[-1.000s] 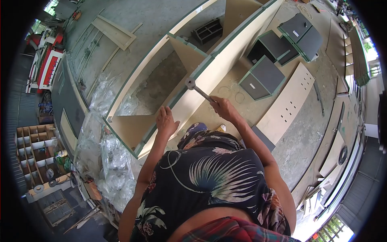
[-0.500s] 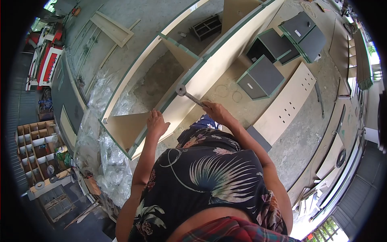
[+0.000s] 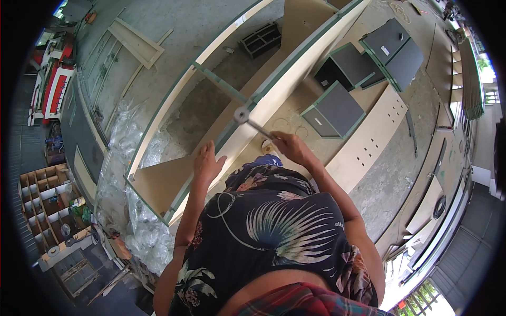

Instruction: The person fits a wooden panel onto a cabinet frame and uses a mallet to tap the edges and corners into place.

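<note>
A long wooden frame with green edges (image 3: pixel 287 87) lies across the middle, with a cross divider (image 3: pixel 219 81) between its sides. My left hand (image 3: pixel 207 160) rests at the near side of the frame, fingers extended, holding nothing. In my right hand (image 3: pixel 291 147) is the handle of a hammer (image 3: pixel 242 115), its round head over the frame's near edge close to where the divider joins. The fingers of my right hand are wrapped round the handle.
Dark boxes with green edges (image 3: pixel 334 109) stand to the right, beside a long pale board with slots (image 3: pixel 369 143). Clear plastic wrap (image 3: pixel 142 226) lies at the left. A compartmented wooden shelf (image 3: pixel 50 203) is farther left. Dark panels (image 3: pixel 392 50) are at the upper right.
The frame and the surroundings have shifted slightly left and down in the view. My left hand's fingers are more spread. The hammer's head is now nearer the divider joint.
</note>
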Demonstrator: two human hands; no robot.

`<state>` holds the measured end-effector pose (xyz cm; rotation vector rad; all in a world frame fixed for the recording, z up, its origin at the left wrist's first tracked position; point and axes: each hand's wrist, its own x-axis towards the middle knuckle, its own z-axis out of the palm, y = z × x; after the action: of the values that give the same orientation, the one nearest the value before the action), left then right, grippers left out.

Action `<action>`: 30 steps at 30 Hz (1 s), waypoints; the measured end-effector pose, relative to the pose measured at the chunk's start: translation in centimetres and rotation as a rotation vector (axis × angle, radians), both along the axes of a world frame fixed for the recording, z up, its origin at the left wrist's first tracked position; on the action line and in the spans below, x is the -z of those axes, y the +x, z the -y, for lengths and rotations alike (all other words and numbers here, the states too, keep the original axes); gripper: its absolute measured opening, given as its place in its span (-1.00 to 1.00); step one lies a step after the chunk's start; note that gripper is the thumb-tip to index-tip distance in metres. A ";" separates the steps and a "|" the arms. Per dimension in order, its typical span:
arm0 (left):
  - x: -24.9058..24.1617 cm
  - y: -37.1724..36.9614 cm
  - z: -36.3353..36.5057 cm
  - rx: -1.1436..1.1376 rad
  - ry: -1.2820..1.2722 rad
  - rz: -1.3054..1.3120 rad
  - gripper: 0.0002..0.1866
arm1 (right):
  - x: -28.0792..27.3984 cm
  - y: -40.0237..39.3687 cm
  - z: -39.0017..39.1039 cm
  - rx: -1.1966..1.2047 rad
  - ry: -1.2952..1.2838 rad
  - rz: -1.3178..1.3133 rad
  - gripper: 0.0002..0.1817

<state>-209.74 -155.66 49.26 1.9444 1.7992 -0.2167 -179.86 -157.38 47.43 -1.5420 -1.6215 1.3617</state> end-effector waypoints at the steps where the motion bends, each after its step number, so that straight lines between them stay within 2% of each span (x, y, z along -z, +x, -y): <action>1: 0.8 0.6 -0.4 0.037 0.095 0.054 -0.21 | -0.4 0.8 -0.6 0.063 0.003 0.009 -0.66; 3: 1.9 2.0 -1.1 0.081 0.129 0.055 -0.18 | -0.2 2.0 -2.0 0.208 0.082 0.029 -0.68; 10: 3.6 4.5 -2.4 0.136 0.046 0.028 -0.14 | 0.1 5.7 -5.7 0.409 -0.009 0.047 -0.71; 22: 3.5 4.2 -3.2 0.130 -0.038 0.062 -0.12 | 2.1 6.4 -7.0 0.371 -0.033 0.124 -0.62; 30: 2.4 5.1 -4.8 0.100 -0.032 0.032 -0.23 | 1.2 7.6 -7.7 0.309 -0.056 0.132 -0.63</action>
<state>-204.65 -150.88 46.84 2.0055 1.6698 -0.2444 -172.31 -149.67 46.27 -1.8605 -1.3569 1.1668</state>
